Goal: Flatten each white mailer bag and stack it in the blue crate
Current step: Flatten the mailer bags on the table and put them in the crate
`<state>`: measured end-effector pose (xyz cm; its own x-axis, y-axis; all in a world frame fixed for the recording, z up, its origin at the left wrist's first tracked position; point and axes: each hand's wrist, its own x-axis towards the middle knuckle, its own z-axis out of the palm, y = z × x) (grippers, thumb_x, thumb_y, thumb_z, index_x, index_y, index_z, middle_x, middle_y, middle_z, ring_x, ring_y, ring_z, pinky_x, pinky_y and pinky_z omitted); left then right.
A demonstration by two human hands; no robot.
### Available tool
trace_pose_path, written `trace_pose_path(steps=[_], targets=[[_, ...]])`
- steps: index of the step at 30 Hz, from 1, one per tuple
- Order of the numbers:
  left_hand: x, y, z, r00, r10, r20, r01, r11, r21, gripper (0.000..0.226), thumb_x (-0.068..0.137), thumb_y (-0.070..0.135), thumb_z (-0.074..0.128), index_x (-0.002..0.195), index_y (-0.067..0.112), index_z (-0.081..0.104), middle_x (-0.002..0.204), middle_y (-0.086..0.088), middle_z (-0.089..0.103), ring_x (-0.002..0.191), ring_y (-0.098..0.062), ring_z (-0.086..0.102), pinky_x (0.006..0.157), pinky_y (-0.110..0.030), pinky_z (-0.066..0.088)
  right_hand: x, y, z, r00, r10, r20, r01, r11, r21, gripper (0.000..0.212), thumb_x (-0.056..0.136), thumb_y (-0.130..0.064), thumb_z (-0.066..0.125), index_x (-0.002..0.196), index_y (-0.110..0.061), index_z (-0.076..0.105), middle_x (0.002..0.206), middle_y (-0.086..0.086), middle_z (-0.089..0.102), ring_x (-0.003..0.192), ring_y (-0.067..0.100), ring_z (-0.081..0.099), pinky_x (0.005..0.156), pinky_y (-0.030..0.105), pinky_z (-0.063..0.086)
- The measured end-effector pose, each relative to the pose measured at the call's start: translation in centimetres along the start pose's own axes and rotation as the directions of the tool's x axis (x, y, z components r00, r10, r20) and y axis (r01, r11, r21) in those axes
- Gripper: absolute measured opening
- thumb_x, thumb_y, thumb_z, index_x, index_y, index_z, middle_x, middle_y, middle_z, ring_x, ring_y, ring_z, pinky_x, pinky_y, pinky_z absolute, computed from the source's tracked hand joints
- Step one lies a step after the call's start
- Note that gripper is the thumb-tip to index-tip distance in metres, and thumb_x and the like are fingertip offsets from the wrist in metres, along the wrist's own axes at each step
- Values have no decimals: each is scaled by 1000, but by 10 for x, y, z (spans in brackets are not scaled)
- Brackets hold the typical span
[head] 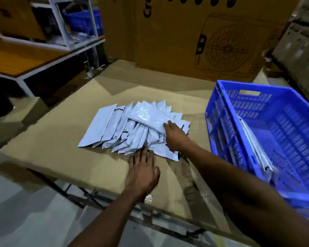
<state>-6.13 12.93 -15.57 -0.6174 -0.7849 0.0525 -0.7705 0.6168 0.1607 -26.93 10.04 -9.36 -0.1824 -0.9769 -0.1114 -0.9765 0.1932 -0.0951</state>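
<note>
Two big items first: cardboard-covered desk point(61, 139), then blue crate point(275, 139) at three o'clock, tilted inward, probably for easy loading. Already inside, against its left wall, a few flattened bags point(255, 150). Fanned at centre, a pile of white mailer bags point(118, 129), overlapping so each can be peeled off. At four o'clock of the pile, right hand point(175, 136), pinching the top bag point(148, 113) by its corner. At six o'clock, left hand point(143, 170), fingers straight, pressing the near edge, likely steadying.
</note>
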Motion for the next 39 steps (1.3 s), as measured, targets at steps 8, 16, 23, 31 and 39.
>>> trace_pose_path(steps=[8, 16, 23, 31, 39], targets=[[-1, 0, -3, 1000, 20, -13, -20, 1000, 24, 68, 90, 45, 32, 150, 15, 34, 166, -12, 19, 145, -34, 27, 115, -55, 26, -21, 1, 8, 991, -15, -132, 18, 1000, 20, 69, 83, 10, 47, 148, -5, 29, 154, 19, 29, 134, 37, 36, 91, 44, 44], [-8, 0, -6, 994, 53, -97, -52, 998, 19, 61, 87, 38, 41, 142, 13, 49, 157, -12, 39, 140, -32, 38, 109, -52, 38, -49, -1, 4, 950, 211, -231, -150, 955, 256, 25, 80, -7, 68, 86, -13, 45, 86, 14, 61, 79, 38, 64, 65, 43, 52], [-21, 0, -12, 982, 100, -162, -105, 994, -19, 49, 86, 28, 52, 132, 11, 57, 144, -12, 51, 130, -31, 47, 102, -45, 46, -81, -2, 3, 961, 216, -171, -88, 831, 549, 27, 91, -36, 64, 89, -15, 47, 86, 1, 59, 74, 10, 60, 58, 28, 46], [-29, 1, -14, 982, 25, -188, -28, 999, -15, 65, 86, 32, 44, 147, 10, 46, 158, -16, 36, 144, -36, 33, 111, -59, 35, -94, -17, 4, 946, 109, -306, -58, 983, 172, 38, 90, 0, 45, 126, -9, 44, 111, 12, 58, 95, 37, 58, 68, 39, 43], [-35, -5, -19, 850, 326, -414, -270, 944, 189, 69, 94, 28, 64, 155, 11, 37, 164, -17, 26, 153, -38, 19, 115, -72, 18, -157, -25, 63, 799, -421, -429, 327, 903, -277, 47, 103, -2, 16, 115, 3, 62, 149, 19, 44, 139, 35, 40, 108, 56, 35]])
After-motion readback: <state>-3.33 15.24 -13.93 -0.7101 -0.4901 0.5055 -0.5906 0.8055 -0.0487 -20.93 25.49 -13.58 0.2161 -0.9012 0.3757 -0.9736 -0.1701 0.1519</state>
